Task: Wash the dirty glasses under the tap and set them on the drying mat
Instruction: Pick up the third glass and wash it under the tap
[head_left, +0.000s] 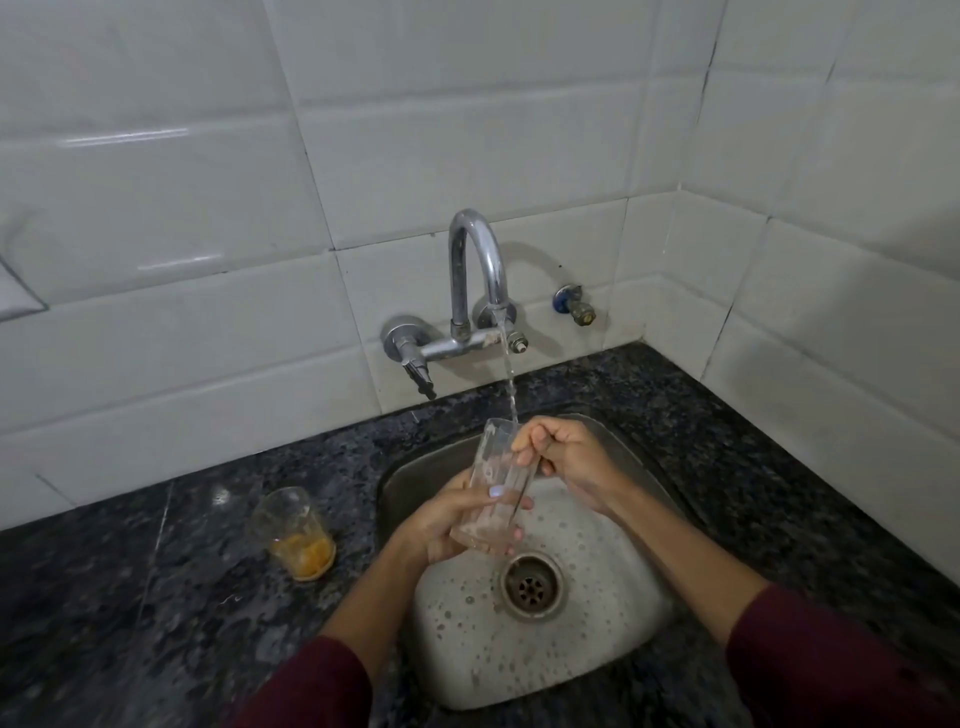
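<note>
My left hand (447, 525) grips a tall clear glass (491, 480) from below and the side, tilted over the steel sink (415, 478). Water runs from the chrome tap (475, 270) down into the glass's mouth. My right hand (563, 457) is at the rim, its fingers curled round the top edge with one finger inside the glass; a thin dark line runs along the glass there, and I cannot tell what it is. A second glass (293, 532) stands on the counter left of the sink, with orange residue at its bottom. No drying mat is in view.
Dark speckled granite counter (130, 597) surrounds the sink. The basin holds foamy water around the drain (531, 586). White tiled walls meet in a corner at the right, with a small valve (575, 306) on the back wall.
</note>
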